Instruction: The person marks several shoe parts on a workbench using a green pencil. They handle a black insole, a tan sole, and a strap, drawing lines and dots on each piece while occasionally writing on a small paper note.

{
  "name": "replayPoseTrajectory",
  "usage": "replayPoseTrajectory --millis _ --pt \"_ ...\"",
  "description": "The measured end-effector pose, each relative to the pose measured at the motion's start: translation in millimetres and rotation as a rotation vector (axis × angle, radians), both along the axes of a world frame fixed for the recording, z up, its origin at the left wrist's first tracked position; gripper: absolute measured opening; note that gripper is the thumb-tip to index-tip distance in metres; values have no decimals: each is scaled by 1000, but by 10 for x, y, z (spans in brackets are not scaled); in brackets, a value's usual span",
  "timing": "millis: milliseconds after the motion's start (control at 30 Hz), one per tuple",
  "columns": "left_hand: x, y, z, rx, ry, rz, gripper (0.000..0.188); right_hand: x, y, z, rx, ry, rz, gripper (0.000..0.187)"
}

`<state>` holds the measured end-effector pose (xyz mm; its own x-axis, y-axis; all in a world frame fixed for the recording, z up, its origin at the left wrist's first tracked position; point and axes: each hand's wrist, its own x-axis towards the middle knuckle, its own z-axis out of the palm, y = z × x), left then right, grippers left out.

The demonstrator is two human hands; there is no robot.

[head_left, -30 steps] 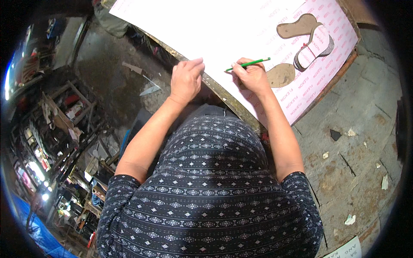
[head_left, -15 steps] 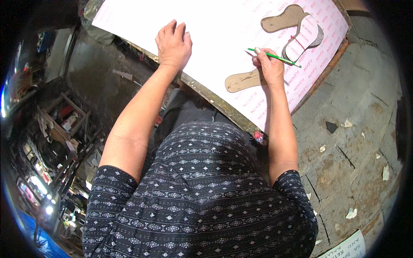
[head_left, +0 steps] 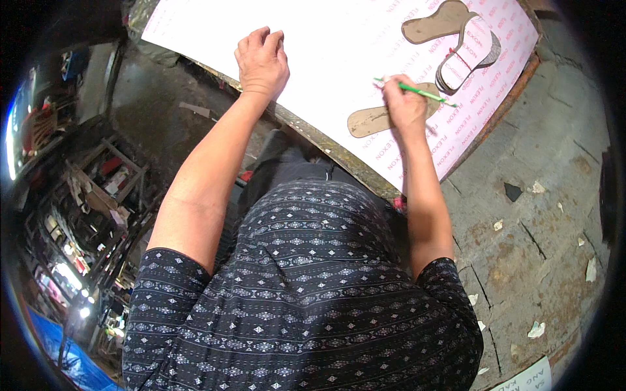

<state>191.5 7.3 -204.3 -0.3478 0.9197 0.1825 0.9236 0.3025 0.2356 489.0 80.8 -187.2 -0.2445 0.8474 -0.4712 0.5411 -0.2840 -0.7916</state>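
- Sheet, far side: one short word in pinkish red capitals is repeated in slanting rows. It can be read clearly on the right part; toward the left the letters become pale in the bright light.
- Sole bundle, far right, on the sheet: its white top face carries the same word in the same red capitals.
- Sign, near right: pale paper with dark capitals in several lines, standing askew; the picture edge cuts off part of the words.
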Motion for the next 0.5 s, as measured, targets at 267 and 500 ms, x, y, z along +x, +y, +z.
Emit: replayPoseTrajectory --millis 267,500 --pt "-10 -7 42 7 18 0 28 9 299 -193 73 154 47 24" --pt "-13 -4 21 26 20 -10 27 152 135 59 -116 78 180 33"
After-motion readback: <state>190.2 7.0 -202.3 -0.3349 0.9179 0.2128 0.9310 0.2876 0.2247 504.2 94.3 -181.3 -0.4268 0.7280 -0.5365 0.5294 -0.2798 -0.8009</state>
